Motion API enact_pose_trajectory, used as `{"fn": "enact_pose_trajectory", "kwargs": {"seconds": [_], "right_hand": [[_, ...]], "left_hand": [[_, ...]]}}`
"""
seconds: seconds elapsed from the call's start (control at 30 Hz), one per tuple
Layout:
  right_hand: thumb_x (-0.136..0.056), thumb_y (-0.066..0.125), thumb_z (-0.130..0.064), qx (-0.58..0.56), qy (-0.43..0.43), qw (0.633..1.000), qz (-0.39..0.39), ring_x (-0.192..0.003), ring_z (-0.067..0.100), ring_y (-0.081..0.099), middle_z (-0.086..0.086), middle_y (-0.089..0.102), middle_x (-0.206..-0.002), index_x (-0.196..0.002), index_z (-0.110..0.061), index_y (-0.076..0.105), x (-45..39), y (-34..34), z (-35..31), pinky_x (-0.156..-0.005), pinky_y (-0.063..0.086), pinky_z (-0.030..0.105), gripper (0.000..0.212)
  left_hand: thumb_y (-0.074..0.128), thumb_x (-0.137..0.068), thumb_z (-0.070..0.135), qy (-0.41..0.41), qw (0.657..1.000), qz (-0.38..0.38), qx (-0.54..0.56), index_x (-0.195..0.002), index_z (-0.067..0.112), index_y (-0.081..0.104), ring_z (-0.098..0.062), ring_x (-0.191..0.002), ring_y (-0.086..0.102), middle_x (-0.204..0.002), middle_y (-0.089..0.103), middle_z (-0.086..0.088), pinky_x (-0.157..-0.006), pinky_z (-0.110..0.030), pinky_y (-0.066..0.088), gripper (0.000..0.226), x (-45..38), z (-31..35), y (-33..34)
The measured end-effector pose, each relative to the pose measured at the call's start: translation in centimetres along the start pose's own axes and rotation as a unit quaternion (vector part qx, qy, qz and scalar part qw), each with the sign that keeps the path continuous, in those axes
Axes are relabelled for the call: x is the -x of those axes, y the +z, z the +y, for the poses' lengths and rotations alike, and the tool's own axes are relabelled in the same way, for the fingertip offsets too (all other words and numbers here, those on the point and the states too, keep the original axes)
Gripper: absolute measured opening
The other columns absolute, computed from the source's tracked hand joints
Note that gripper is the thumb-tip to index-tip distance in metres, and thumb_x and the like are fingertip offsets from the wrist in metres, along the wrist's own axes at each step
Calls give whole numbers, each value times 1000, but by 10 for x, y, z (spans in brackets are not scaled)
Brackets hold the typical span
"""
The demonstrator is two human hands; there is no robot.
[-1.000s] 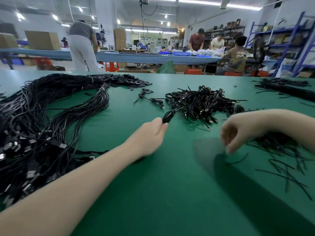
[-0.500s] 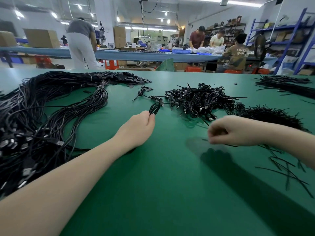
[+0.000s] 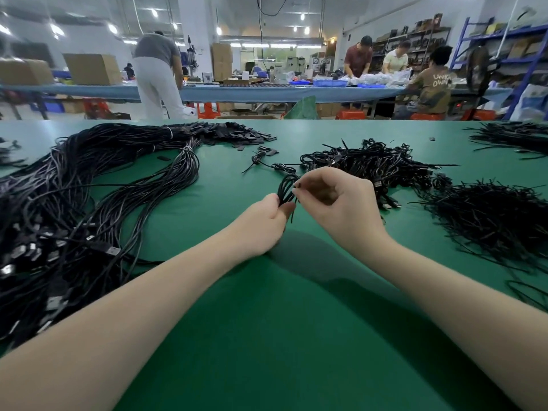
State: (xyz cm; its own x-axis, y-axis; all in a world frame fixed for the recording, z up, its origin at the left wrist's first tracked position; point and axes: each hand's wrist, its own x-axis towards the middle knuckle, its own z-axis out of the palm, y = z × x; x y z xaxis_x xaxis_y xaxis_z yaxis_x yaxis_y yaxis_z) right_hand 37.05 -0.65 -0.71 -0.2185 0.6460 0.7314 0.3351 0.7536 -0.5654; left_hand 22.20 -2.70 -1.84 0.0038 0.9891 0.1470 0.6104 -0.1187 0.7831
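fingers: left hand (image 3: pixel 267 223) grips the cable coil (image 3: pixel 286 188) by its lower end; right hand (image 3: pixel 341 209) pinches a thin tie (image 3: pixel 292 217) at the coil's top | change: right hand has come over from the tie heap (image 3: pixel 489 215) right of the coil | meaning: tie fetched, binding can likely begin | coil: held over the bench (image 3: pixel 267 321), just before the tied bundles (image 3: pixel 370 164)

Only the person's arms show. The left forearm (image 3: pixel 148 292) comes in from the near left corner and the right forearm (image 3: pixel 444 289) from the near right edge. Both are bare and smooth down to the wrist. The left hand (image 3: pixel 267 223) and right hand (image 3: pixel 341 209) are bare too, with slim fingers; the nails are too small to make out.
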Motion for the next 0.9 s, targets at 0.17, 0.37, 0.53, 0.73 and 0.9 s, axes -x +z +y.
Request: {"fn": "enact_pose_trajectory", "kwargs": {"seconds": [0.17, 0.37, 0.53, 0.73, 0.9], "right_hand": [[-82, 72, -13, 32, -43, 998, -32, -71, 1, 64, -11, 70, -77, -85, -17, 72, 3, 2, 0, -66, 44, 8, 5], [-85, 66, -20, 140, -127, 975, -113, -69, 8, 58, -9, 66, -76, -84, -16, 70, -6, -10, -11, -66, 48, 27, 6], [-83, 68, -31, 177, -62, 947, -261, -65, 3, 56, -24, 61, -67, -75, -30, 67, -30, -37, -21, -62, 44, 18, 8], [-72, 75, -26, -75, 254, 873, -408, -61, 8, 53, -5, 62, -67, -70, -18, 67, -34, -67, 9, -62, 42, 21, 12], [-65, 81, -24, -338, 380, 768, -388, -68, 15, 58, 1, 62, -69, -71, -17, 67, -13, -60, 29, -64, 50, 22, 16]], "left_hand": [[36, -103, 30, 45, 989, -2, -143, -113, 6, 48, -28, -89, 59, -107, 62, -15, -79, -38, 47, 29, 4, 1, -1], [27, -101, 30, 55, 944, -8, -326, -97, 14, 39, -33, -89, 58, -85, 50, -7, -74, -36, 44, 20, 10, 5, 1], [23, -103, 37, 103, 868, 7, -485, -96, 19, 29, -20, -48, 33, -68, 42, 1, -46, -31, 20, 20, 20, 11, 10], [23, -102, 35, 324, 775, 14, -543, -99, 20, 39, -29, -77, 61, -95, 63, -1, -65, -32, 30, 22, 26, 18, 12], [32, -102, 36, 283, 912, -70, -289, -85, 17, 35, -26, -64, 47, -68, 44, 8, -60, -37, 33, 25, 29, 23, 11]]}}
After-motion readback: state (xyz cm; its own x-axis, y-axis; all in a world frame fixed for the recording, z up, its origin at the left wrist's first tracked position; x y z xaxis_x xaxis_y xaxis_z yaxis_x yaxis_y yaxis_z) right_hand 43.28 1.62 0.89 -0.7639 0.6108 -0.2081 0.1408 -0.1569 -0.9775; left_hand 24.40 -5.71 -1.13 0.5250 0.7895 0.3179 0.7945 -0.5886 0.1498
